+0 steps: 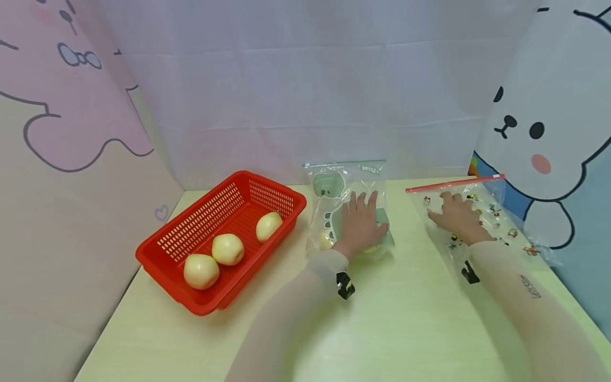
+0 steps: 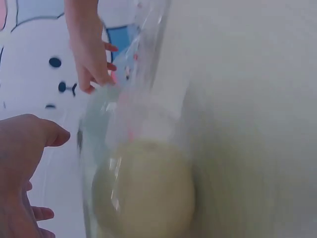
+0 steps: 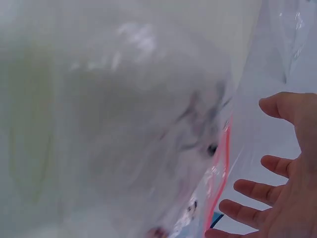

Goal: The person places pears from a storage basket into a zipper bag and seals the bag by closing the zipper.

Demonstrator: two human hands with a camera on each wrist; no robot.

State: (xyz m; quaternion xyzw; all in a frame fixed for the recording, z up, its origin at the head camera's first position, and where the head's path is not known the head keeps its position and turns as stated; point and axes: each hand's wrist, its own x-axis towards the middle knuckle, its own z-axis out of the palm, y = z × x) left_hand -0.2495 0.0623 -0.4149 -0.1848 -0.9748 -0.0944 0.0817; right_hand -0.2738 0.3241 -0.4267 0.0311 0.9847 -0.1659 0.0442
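Note:
A clear zip bag with green prints lies at the middle back, with pale yellow round fruits inside. My left hand is over it, fingers spread; whether they touch the plastic I cannot tell. In the left wrist view one pale fruit bulges inside the plastic, beside my left hand. At the right lies a clear bag with small cartoon prints and a red zip strip. My right hand hovers over or rests on it with fingers extended. The right wrist view shows that hand beside the red strip.
A red plastic basket stands left of the bags with three pale round fruits in it. A white cloth hangs behind the pale table, and printed cartoon panels stand at both sides.

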